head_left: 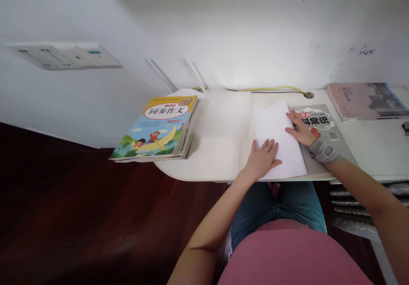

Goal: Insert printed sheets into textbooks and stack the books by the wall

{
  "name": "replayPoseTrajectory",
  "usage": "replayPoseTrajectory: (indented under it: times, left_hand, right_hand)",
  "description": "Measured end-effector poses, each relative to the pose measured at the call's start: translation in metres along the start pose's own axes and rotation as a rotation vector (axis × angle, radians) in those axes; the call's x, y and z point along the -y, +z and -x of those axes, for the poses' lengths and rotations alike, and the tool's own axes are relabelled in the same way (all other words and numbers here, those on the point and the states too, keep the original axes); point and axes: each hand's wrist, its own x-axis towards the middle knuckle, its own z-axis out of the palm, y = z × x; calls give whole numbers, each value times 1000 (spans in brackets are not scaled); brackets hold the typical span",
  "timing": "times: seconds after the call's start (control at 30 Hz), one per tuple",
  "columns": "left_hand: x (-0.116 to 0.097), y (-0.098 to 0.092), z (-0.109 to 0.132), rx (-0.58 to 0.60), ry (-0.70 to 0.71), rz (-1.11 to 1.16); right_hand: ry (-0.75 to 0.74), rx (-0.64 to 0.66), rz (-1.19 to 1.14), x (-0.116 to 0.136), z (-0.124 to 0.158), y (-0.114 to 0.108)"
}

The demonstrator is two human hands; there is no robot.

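A white sheet of paper (277, 123), seemingly folded, lies on the desk and partly covers a grey book (332, 136) with a printed cover. My left hand (263, 158) rests flat on the lower part of the paper, fingers spread. At the paper's right edge is my right hand (300, 128), its fingers apart and the fingertips touching the sheet. The palm of that hand is over the grey cover. A grey band (326, 152) wraps the right wrist. How the underside of the paper lies is hidden.
A stack of books (159, 125) with a colourful top cover overhangs the left end of the white desk (217, 161). Another pinkish book (364, 99) lies at the back right. A yellow cable (275, 88) runs along the wall to a hole (309, 95) in the desk.
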Motion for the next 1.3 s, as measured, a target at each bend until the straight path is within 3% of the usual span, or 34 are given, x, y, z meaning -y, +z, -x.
replayPoseTrajectory:
  times: [0.2, 0.37, 0.73, 1.3]
  left_hand:
    - [-2, -8, 0, -12, -31, 20]
    - [-10, -1, -9, 8, 1, 56]
    - [1, 0, -1, 64, 34, -44]
    - [3, -11, 10, 72, 50, -61]
  right_hand:
    - [-51, 3, 32, -5, 0, 1]
    - [-88, -8, 111, -6, -1, 6]
    - [-152, 35, 93, 3, 1, 3]
    - [-120, 24, 143, 9, 10, 0]
